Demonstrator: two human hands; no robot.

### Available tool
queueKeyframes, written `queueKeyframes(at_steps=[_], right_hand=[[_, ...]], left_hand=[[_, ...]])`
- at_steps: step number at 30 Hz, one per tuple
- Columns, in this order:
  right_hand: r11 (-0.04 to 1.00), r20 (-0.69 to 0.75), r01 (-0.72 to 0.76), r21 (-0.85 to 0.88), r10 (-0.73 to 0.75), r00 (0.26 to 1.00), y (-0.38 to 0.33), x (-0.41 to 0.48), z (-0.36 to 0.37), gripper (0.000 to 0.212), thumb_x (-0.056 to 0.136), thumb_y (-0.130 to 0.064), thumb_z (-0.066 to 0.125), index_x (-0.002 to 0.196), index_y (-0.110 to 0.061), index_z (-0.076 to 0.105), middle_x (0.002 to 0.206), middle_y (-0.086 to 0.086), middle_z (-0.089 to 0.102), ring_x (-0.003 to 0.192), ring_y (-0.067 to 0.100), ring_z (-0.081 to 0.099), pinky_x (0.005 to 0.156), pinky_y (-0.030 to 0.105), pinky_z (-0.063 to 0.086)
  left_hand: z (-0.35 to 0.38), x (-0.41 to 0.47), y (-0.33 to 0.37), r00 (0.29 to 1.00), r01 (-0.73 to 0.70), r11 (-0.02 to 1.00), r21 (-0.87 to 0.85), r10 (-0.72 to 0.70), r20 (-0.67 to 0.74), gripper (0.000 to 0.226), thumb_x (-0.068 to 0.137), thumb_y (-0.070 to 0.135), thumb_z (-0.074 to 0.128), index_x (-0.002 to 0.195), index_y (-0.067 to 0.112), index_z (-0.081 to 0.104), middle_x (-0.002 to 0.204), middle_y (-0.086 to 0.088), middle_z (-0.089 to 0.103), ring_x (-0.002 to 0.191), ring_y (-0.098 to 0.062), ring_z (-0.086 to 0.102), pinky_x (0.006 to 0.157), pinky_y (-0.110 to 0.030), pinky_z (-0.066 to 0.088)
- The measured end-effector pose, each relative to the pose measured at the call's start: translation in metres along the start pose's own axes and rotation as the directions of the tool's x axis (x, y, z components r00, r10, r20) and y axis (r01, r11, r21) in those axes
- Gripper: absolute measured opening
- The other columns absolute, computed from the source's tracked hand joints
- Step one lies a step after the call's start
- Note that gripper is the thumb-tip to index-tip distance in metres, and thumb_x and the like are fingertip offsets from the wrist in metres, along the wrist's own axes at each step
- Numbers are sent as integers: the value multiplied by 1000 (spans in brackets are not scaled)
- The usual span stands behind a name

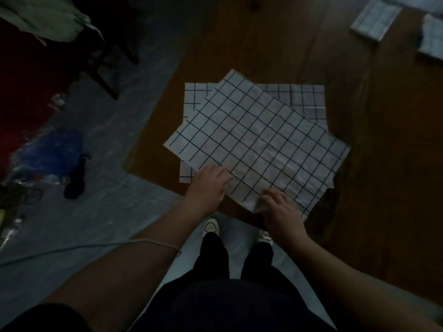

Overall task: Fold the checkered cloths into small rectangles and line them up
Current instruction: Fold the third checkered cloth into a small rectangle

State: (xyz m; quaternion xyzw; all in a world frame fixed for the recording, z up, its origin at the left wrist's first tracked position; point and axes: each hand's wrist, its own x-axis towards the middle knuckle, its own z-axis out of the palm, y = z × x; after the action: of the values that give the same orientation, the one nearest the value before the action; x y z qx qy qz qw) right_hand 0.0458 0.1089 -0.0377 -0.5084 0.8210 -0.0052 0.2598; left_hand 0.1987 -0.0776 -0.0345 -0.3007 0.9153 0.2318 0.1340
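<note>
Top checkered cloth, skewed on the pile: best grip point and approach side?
Probably the near corner of the top checkered cloth, approached from the table's near edge. That corner sticks out past the cloths underneath, so it pinches free alone. The right hand is already bunching it there; the left hand rests flat beside.

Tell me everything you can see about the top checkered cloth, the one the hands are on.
The top checkered cloth is pale, thin-looking fabric with a dark grid of lines. It lies spread flat and unfolded, faintly creased, turned at an angle on the other checkered cloth beneath it, on the brown wooden table. Its near corner points toward the person. The left hand rests flat on its near left edge; the right hand pinches and lifts the fabric by the near corner.
</note>
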Motion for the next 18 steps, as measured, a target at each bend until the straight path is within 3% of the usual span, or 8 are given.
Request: queueKeyframes(at_steps=[3, 6, 8, 12, 18], right_hand=[[998, -88, -20, 66, 26, 996, -3, 3, -1, 27, 92, -26, 62, 119, -26, 63, 143, -2, 53, 135, 25, 44, 109, 44, 41], [983, -169, -54, 178, 84, 982, -6, 3, -3, 16, 95, -17, 54, 105, -22, 66, 119, -2, 65, 115, 22, 52, 91, 35, 45], [965, -217, -62, 256, 120, 969, -8, 0, -8, 17, 97, -13, 53, 104, -20, 66, 109, -1, 66, 107, 21, 53, 84, 33, 45], [918, -266, -99, 384, 213, 940, -8, -6, -30, 21, 100, -11, 50, 113, -14, 66, 107, -1, 63, 104, 16, 55, 87, 36, 50], [849, -339, -88, 521, 301, 891, 9, -15, -72, 15, 103, -17, 49, 106, -27, 59, 97, -7, 59, 86, 9, 57, 69, 26, 48]], left_hand=[[2, 1, -7, 1000, -14, 1000, 4, 14, -8, 49, 95, 21, 63, 143, 24, 55, 150, -4, 48, 142, -25, 34, 118, -42, 31], [1, 0, -10, 999, -19, 1000, 8, 19, -47, 41, 97, 24, 61, 137, 22, 58, 141, -4, 53, 134, -25, 41, 114, -42, 35], [-2, 1, -8, 998, -15, 1000, 5, 15, -55, 42, 97, 26, 62, 138, 23, 57, 142, -3, 53, 134, -24, 42, 114, -41, 34], [-13, 8, 3, 998, -36, 999, 15, 37, -48, 49, 98, 38, 61, 144, 28, 50, 147, 0, 48, 139, -22, 38, 118, -41, 32], [-45, 6, 45, 996, -87, 990, -107, 89, 13, 59, 97, 34, 65, 152, 27, 42, 155, 4, 44, 143, -19, 39, 115, -39, 33]])
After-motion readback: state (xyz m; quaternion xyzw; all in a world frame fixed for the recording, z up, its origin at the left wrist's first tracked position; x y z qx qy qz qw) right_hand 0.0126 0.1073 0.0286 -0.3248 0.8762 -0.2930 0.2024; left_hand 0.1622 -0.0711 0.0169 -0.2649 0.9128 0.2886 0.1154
